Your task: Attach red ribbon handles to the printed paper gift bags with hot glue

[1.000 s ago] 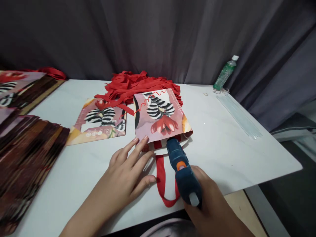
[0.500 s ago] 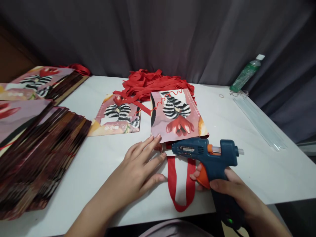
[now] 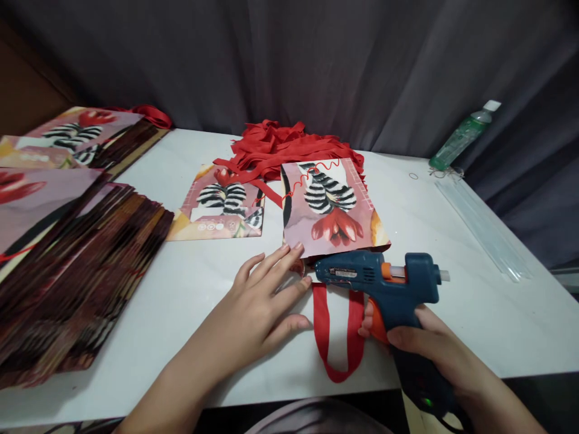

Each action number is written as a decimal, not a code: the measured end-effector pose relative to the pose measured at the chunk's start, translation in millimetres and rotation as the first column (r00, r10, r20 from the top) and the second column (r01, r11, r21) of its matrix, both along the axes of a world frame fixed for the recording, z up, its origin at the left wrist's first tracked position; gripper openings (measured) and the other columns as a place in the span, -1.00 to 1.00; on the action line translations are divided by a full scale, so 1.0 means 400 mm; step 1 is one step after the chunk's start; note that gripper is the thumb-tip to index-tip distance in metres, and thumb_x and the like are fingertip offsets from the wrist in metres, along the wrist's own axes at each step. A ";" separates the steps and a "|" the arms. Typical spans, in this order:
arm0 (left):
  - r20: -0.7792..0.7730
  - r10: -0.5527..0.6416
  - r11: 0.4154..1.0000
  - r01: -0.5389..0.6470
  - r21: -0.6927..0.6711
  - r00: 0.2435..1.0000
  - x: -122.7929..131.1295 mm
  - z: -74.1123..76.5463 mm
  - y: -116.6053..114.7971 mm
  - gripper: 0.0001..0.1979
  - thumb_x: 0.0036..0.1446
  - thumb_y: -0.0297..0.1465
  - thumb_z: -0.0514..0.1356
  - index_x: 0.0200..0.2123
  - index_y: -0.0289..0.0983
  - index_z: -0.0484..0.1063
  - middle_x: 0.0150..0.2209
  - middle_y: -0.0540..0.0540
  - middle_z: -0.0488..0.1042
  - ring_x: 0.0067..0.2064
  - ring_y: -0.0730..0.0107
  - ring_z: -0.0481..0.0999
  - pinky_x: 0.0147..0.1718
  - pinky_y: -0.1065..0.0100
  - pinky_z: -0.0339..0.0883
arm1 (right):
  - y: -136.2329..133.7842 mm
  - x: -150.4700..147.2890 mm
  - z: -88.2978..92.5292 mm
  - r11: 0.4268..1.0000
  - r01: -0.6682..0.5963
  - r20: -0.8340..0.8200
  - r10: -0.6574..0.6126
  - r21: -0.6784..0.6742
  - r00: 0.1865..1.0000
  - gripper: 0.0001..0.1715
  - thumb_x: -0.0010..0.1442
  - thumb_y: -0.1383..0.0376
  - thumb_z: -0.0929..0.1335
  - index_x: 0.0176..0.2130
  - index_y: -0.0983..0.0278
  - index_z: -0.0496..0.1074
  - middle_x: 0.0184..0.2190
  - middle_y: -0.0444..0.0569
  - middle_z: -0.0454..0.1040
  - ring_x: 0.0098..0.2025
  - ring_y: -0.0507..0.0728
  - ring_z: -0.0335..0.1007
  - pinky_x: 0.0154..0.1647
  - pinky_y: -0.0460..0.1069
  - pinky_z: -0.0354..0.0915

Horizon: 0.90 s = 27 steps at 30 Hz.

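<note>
My right hand [image 3: 432, 346] is wrapped round a blue glue gun [image 3: 357, 269] with an orange trigger; a clear glue stick pokes out of its back. Its nozzle points left, at the near edge of a printed paper bag [image 3: 296, 226] with zebra stripes and a red flower. My left hand [image 3: 260, 307] lies with fingers spread, fingertips at that bag's near left edge. A red ribbon handle [image 3: 338, 375] loops from the bag's near edge toward me. The gun's body hides where nozzle, ribbon and bag meet.
Beyond lies a second printed bag [image 3: 185, 231], with a heap of red ribbons [image 3: 289, 150] behind it. Stacks of folded bags [image 3: 104, 283] fill the left side. At the right are clear glue sticks [image 3: 482, 232], a green bottle [image 3: 461, 141] and a rubber band [image 3: 413, 176].
The view has shifted slightly. Against the bag and ribbon handle, the glue gun has moved a little to the left. My left hand keeps its place at the bag's edge.
</note>
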State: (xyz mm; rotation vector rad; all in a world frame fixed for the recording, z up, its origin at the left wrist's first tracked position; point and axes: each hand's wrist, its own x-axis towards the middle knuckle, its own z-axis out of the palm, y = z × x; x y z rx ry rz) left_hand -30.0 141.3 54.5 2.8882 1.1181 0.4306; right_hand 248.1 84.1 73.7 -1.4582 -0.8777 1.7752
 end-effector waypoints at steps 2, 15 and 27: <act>0.005 0.003 1.000 -0.003 0.006 1.000 0.000 -0.004 0.000 -0.59 0.24 -0.15 0.13 0.11 -0.13 0.38 0.35 -0.29 0.07 0.35 -0.08 0.06 0.15 -0.05 0.11 | -0.001 0.002 -0.001 1.000 -0.014 0.024 0.014 0.000 1.000 -0.69 -0.01 0.23 0.41 -0.21 0.25 0.52 -0.32 -0.04 0.55 -0.22 0.23 0.46 -0.09 0.12 0.33; 0.022 0.004 1.000 -0.005 0.013 1.000 0.003 -0.007 0.000 -0.59 0.24 -0.16 0.13 0.10 -0.14 0.38 0.33 -0.30 0.10 0.34 -0.06 0.08 0.15 -0.04 0.09 | -0.019 0.086 -0.005 0.985 -0.097 0.187 0.070 0.140 0.980 -0.64 0.11 0.12 0.40 -0.13 0.24 0.48 -0.23 0.04 0.52 -0.15 0.27 0.44 -0.06 0.16 0.33; 0.032 -0.010 1.000 0.009 0.021 0.999 0.003 -0.009 0.005 -0.60 0.24 -0.15 0.13 0.09 -0.15 0.38 0.35 -0.30 0.04 0.34 -0.07 0.08 0.14 -0.06 0.11 | -0.053 0.135 0.062 0.958 -0.145 0.602 -0.033 0.246 0.798 -0.60 0.12 -0.01 0.37 -0.17 0.19 0.55 -0.22 0.05 0.58 -0.16 0.30 0.50 -0.07 0.09 0.44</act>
